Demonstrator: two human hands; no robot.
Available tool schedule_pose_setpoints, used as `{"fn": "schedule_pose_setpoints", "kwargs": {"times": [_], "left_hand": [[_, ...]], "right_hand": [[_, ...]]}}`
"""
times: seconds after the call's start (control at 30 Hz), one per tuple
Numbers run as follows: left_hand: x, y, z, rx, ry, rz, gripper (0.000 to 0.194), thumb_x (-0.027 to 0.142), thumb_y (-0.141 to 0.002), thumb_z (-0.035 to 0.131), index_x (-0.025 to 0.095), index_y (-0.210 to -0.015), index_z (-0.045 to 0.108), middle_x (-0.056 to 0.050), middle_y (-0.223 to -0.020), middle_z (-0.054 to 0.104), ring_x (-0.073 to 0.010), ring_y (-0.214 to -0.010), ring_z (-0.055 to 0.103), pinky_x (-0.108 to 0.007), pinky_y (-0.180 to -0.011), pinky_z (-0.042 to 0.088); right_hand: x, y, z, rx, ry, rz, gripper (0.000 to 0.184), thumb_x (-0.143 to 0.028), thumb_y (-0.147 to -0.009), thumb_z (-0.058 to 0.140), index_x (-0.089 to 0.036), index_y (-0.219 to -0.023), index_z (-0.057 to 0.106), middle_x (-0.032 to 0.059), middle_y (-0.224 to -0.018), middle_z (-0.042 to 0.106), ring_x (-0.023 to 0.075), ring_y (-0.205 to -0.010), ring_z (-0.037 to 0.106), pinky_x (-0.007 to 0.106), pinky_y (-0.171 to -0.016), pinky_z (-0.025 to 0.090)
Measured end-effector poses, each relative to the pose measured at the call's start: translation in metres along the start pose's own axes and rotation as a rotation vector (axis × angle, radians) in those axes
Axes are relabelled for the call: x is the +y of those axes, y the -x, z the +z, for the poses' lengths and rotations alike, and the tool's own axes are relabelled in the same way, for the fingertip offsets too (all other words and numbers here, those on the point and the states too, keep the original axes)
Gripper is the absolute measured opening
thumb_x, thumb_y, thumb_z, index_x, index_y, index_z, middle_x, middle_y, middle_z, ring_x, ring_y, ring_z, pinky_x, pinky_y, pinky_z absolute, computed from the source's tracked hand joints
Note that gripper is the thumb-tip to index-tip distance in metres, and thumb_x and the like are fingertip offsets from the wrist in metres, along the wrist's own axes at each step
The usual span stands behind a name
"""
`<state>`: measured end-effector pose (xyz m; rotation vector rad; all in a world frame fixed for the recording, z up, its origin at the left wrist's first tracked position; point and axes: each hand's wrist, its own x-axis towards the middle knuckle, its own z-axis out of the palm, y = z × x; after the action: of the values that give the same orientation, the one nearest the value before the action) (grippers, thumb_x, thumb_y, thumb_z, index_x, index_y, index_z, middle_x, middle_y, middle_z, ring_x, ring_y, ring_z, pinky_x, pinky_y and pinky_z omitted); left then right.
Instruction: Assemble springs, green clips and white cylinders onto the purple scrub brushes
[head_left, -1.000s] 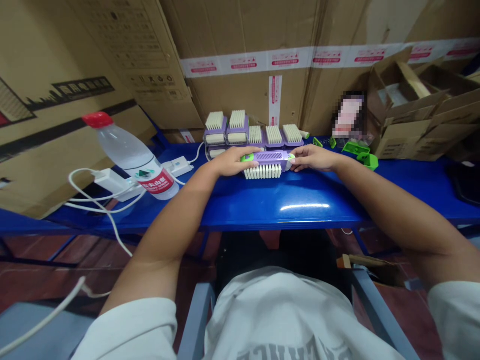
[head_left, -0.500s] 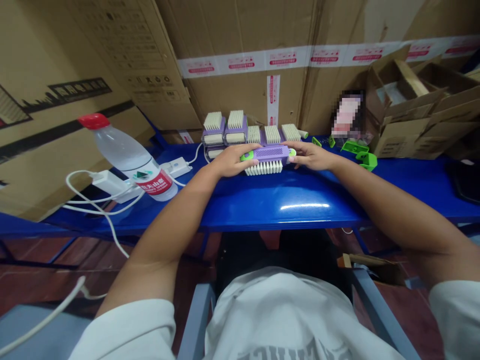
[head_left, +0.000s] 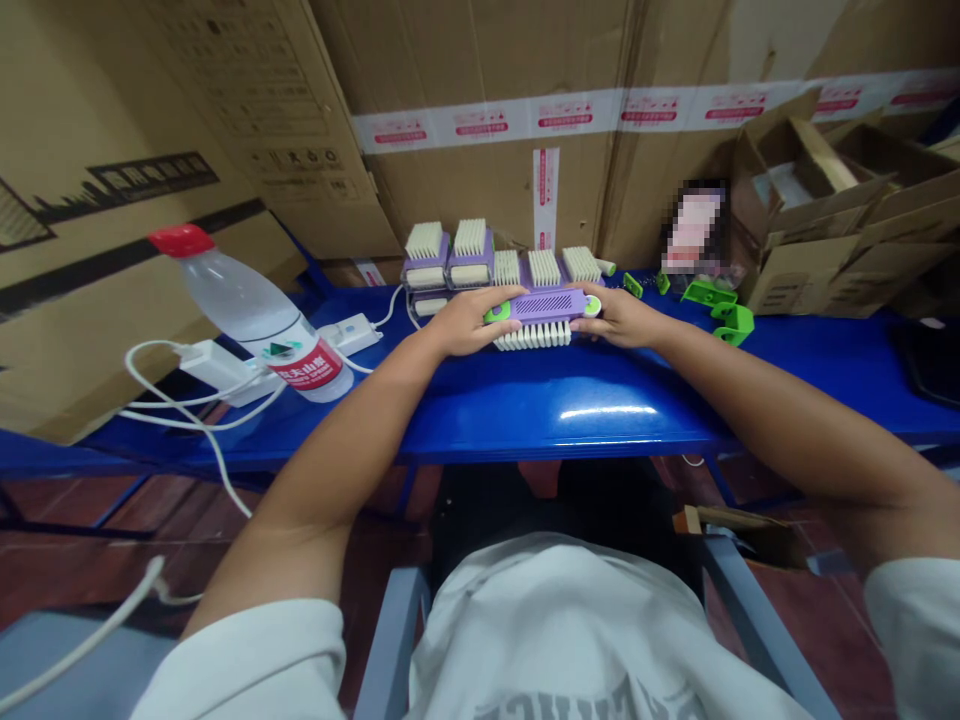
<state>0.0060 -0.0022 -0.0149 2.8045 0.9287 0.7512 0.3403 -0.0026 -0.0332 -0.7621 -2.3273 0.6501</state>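
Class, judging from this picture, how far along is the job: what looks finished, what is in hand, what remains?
Probably done: the purple pieces with cream teeth set at the back. In hand: one similar piece, green at both ends, held between the left hand and right hand. Apparently left: loose green parts to the right. The total needed cannot be told.
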Motion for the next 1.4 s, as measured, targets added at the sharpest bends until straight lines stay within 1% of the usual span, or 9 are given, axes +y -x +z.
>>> {"fn": "schedule_pose_setpoints", "kwargs": {"times": [0.07, 0.2, 0.4, 0.57, 0.77, 1.07, 1.13, 1.3, 1.4], "left_hand": [[0.001, 0.0, 0.0, 0.008, -0.007, 0.002, 0.072, 0.066, -0.105, 0.056, 0.019, -0.158, 0.063, -0.015, -0.157, 0.07, -0.0359, -0.142, 0.069, -0.047, -0.122, 0.052], [0.002, 0.001, 0.0, 0.017, -0.032, 0.013, 0.069, 0.063, -0.106, 0.058, 0.02, -0.16, 0.062, -0.015, -0.157, 0.07, -0.0362, -0.142, 0.069, -0.049, -0.121, 0.053], [0.003, 0.001, 0.001, 0.018, -0.057, 0.033, 0.069, 0.061, -0.107, 0.06, 0.02, -0.162, 0.06, -0.015, -0.158, 0.07, -0.0355, -0.141, 0.069, -0.048, -0.119, 0.054], [0.003, 0.001, 0.002, 0.015, -0.062, 0.039, 0.069, 0.062, -0.107, 0.06, 0.021, -0.163, 0.059, -0.015, -0.157, 0.07, -0.035, -0.141, 0.07, -0.048, -0.119, 0.054], [0.002, 0.001, 0.002, 0.032, -0.067, 0.062, 0.07, 0.062, -0.109, 0.059, 0.019, -0.163, 0.059, -0.017, -0.155, 0.071, -0.0352, -0.139, 0.071, -0.047, -0.117, 0.055], [0.003, 0.001, 0.003, 0.033, -0.078, 0.106, 0.063, 0.053, -0.109, 0.066, 0.019, -0.162, 0.06, -0.018, -0.153, 0.072, -0.0341, -0.14, 0.071, -0.046, -0.117, 0.055], [0.003, 0.001, 0.003, 0.025, -0.087, 0.116, 0.062, 0.051, -0.109, 0.066, 0.019, -0.162, 0.06, -0.018, -0.153, 0.072, -0.0341, -0.14, 0.071, -0.047, -0.118, 0.055], [0.003, 0.002, 0.001, 0.0, -0.106, 0.111, 0.061, 0.049, -0.109, 0.067, 0.02, -0.162, 0.06, -0.017, -0.154, 0.072, -0.0339, -0.141, 0.07, -0.047, -0.118, 0.056], [0.006, 0.002, 0.001, -0.015, -0.1, 0.096, 0.061, 0.049, -0.109, 0.066, 0.02, -0.162, 0.06, -0.016, -0.155, 0.071, -0.0335, -0.143, 0.069, -0.047, -0.119, 0.055]], "right_hand": [[-0.004, 0.001, -0.001, 0.011, 0.059, -0.015, 0.075, -0.071, -0.099, 0.073, -0.022, -0.154, 0.06, 0.005, -0.094, 0.079, 0.0202, -0.066, 0.071, 0.035, -0.069, 0.063], [-0.009, 0.001, -0.003, 0.067, 0.151, -0.078, 0.077, -0.075, -0.099, 0.069, -0.017, -0.15, 0.064, 0.013, -0.112, 0.083, 0.0263, -0.084, 0.078, 0.043, -0.09, 0.062], [-0.007, 0.001, -0.006, 0.037, 0.132, -0.083, 0.075, -0.074, -0.1, 0.068, -0.017, -0.148, 0.068, 0.011, -0.111, 0.084, 0.0224, -0.072, 0.075, 0.039, -0.083, 0.061], [-0.008, 0.0, -0.008, 0.085, 0.156, -0.148, 0.07, -0.075, -0.098, 0.071, -0.018, -0.14, 0.074, 0.0132, -0.117, 0.084, 0.0294, -0.098, 0.08, 0.042, -0.096, 0.06], [-0.006, 0.002, -0.01, 0.036, 0.101, -0.107, 0.069, -0.069, -0.102, 0.069, -0.017, -0.147, 0.071, 0.0083, -0.102, 0.084, 0.021, -0.072, 0.075, 0.035, -0.08, 0.059], [0.003, 0.002, -0.017, -0.058, 0.021, -0.072, 0.073, -0.069, -0.097, 0.076, -0.02, -0.151, 0.07, 0.0056, -0.103, 0.083, 0.0191, -0.07, 0.072, 0.033, -0.075, 0.059], [0.002, 0.002, -0.018, -0.078, 0.054, -0.068, 0.076, -0.07, -0.097, 0.075, -0.02, -0.154, 0.068, 0.0062, -0.106, 0.083, 0.0211, -0.076, 0.075, 0.035, -0.081, 0.06], [-0.004, 0.001, -0.017, -0.068, 0.188, -0.09, 0.083, -0.078, -0.095, 0.073, -0.019, -0.153, 0.066, 0.0162, -0.136, 0.08, 0.0342, -0.119, 0.077, 0.047, -0.105, 0.058], [-0.004, 0.001, -0.015, -0.046, 0.207, -0.099, 0.09, -0.079, -0.09, 0.077, -0.019, -0.156, 0.063, 0.0206, -0.145, 0.076, 0.0375, -0.126, 0.075, 0.052, -0.108, 0.058]]}}
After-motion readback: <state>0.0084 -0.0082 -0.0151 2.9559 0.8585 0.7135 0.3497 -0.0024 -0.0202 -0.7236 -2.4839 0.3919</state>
